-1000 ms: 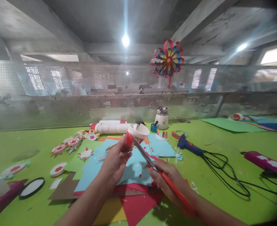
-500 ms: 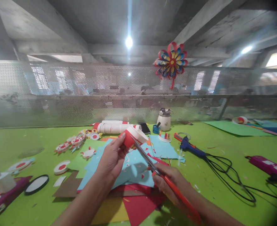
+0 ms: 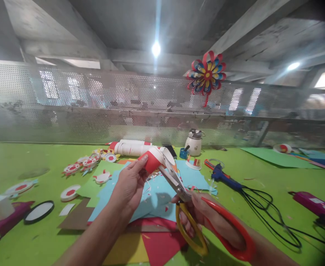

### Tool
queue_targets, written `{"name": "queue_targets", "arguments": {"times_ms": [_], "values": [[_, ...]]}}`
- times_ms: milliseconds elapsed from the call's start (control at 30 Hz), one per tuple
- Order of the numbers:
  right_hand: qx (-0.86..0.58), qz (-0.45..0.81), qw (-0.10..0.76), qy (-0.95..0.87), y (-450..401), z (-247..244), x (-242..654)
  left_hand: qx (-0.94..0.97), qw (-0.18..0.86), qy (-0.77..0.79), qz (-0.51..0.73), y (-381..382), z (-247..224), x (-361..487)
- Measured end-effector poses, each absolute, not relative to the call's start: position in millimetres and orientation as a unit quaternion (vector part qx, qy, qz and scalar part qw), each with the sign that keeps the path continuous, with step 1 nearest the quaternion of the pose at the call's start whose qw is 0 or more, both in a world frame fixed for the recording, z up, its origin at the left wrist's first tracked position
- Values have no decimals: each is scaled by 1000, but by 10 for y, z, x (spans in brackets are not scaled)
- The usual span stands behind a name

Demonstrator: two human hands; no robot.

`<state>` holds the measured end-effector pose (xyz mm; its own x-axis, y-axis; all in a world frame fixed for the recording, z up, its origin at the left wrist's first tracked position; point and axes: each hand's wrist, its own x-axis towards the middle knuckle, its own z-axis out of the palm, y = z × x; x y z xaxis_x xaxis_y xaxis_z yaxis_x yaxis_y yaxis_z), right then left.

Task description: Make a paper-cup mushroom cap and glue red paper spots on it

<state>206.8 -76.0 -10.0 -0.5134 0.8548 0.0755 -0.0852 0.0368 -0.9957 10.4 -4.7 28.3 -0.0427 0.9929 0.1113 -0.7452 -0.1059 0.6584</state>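
My left hand (image 3: 129,186) grips a red and white paper cup (image 3: 151,162), thumb on its red side. The cup lies tilted, and a cut white strip (image 3: 168,157) curls from its right end. In my right hand (image 3: 199,208) are scissors (image 3: 182,193) with one red and one yellow handle loop. Their blades are spread apart, tips at the cup's cut right end. Below both hands lie light blue paper sheets (image 3: 156,205) sprinkled with small scraps.
White paper cups (image 3: 131,149) lie nested at the back, near a bottle (image 3: 193,143). Small red-dotted paper discs (image 3: 89,162) sit left. At right are a blue glue gun (image 3: 224,175) with its cable and a purple power strip (image 3: 315,199). A perforated screen (image 3: 109,122) stands behind.
The scissors have opened: their handle loops were together and are now spread wide, the yellow one showing. The cup stays in my left hand. The view has tilted slightly.
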Motion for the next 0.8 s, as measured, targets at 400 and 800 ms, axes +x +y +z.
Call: {"name": "queue_targets", "arguments": {"times_ms": [400, 800], "values": [[-360, 467, 381, -712, -769, -14, 2155, 325, 620, 252, 668, -44, 218, 123], [-345, 524, 395, -671, -780, -77, 2119, 352, 609, 256, 663, -57, 231, 114]]}}
